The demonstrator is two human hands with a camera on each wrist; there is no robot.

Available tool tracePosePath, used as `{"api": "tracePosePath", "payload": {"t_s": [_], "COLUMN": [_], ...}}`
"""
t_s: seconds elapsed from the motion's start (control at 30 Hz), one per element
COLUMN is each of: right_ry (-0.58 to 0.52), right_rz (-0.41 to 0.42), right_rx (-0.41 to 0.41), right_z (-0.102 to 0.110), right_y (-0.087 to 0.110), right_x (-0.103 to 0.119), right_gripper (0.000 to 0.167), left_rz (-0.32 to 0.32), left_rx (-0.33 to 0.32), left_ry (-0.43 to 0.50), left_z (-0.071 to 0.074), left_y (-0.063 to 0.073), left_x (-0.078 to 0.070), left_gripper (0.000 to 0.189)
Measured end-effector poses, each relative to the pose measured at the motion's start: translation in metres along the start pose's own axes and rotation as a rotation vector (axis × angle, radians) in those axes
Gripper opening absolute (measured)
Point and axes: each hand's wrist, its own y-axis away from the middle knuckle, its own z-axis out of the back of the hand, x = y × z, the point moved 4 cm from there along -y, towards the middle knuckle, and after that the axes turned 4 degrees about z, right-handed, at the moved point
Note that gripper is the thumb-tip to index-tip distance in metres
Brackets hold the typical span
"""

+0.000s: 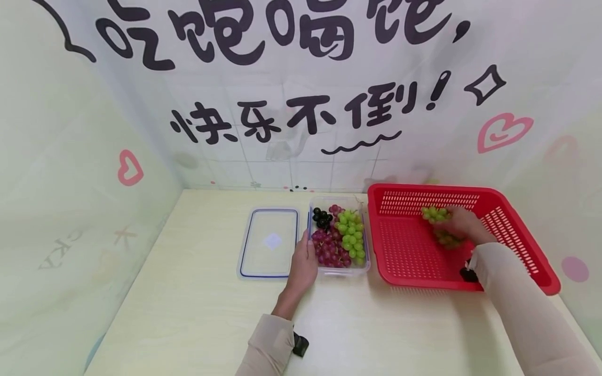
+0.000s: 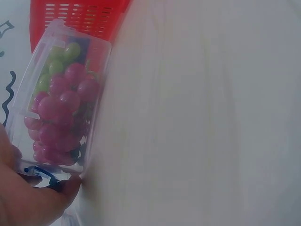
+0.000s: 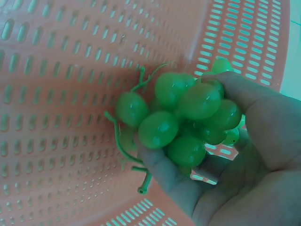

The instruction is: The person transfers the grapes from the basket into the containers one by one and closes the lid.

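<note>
With its fingers at the left wall, my left hand (image 1: pixel 304 263) grips a clear plastic container (image 1: pixel 339 271). Inside lie a bunch of green grapes (image 1: pixel 351 235), reddish-purple grapes (image 1: pixel 329 247) and a small bunch of black grapes (image 1: pixel 322 217). My right hand (image 1: pixel 460 223) is inside the red plastic basket (image 1: pixel 409 284) and holds a bunch of green grapes (image 3: pixel 186 110) between thumb and fingers. Green stems (image 3: pixel 123 146) stick out beside that bunch in the right wrist view. More green grapes (image 1: pixel 447 240) show below the hand in the head view.
A clear lid with a blue seal (image 1: pixel 270 243) lies flat on the pale table (image 1: pixel 188 303), left of the container. The basket stands close to the container's right side. Behind the table rises a white wall sheet (image 1: pixel 301 156) with black lettering.
</note>
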Motion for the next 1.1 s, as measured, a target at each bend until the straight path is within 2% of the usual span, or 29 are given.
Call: {"api": "tracePosePath", "payload": {"t_s": [0.27,0.6,0.83,1.1], "right_ry": [-0.029,-0.143,-0.181,-0.247], "right_rz": [0.018,0.016,0.053,0.070], "right_rx": [0.010,0.029,0.055,0.041], "right_z": [0.000,-0.001,-0.003,-0.007], "right_y": [0.002,0.008,0.010,0.016], "right_x": [0.011,0.027,0.050,0.082], "right_gripper": [0.068,0.075,0.069,0.072], "left_rz": [-0.018,-0.007,-0.016,-0.023], "left_rx": [0.000,0.007,0.000,0.002], "left_ry": [0.002,0.003,0.007,0.000], "left_z": [0.000,0.000,0.000,0.001], "left_y": [0.000,0.001,0.000,0.002], "left_x": [0.000,0.000,-0.001,-0.002], "left_gripper": [0.052,0.052,0.052,0.051]}}
